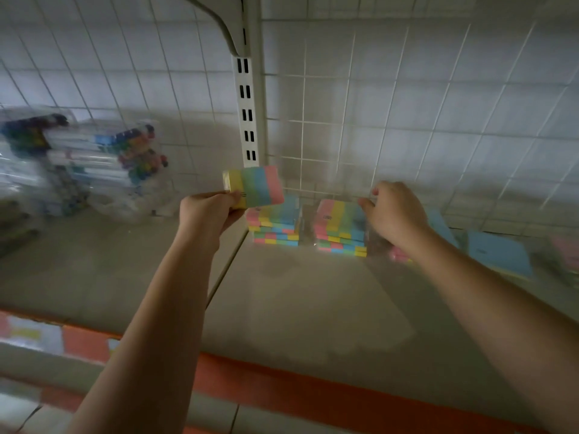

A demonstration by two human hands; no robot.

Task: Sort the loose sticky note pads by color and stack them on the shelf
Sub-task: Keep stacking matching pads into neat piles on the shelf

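My left hand (208, 211) grips a striped pad of yellow, green, blue and pink sticky notes (255, 186), held in the air above the shelf (297, 292). Just below it stands a stack of the same striped pads (274, 225) against the back. A second striped stack (340, 227) stands to its right. My right hand (393, 214) hovers over the right side of that second stack, fingers loosely curled, blurred by motion. I cannot see anything held in it. Plain blue pads (498, 256) lie flat further right.
Clear bags of coloured pens (125, 170) are piled at the back left of the shelf. A wire grid backs the shelf, with a slotted upright (247, 114) in the middle. An orange price strip (282, 383) runs along the front edge. A pink pad (565, 249) lies far right.
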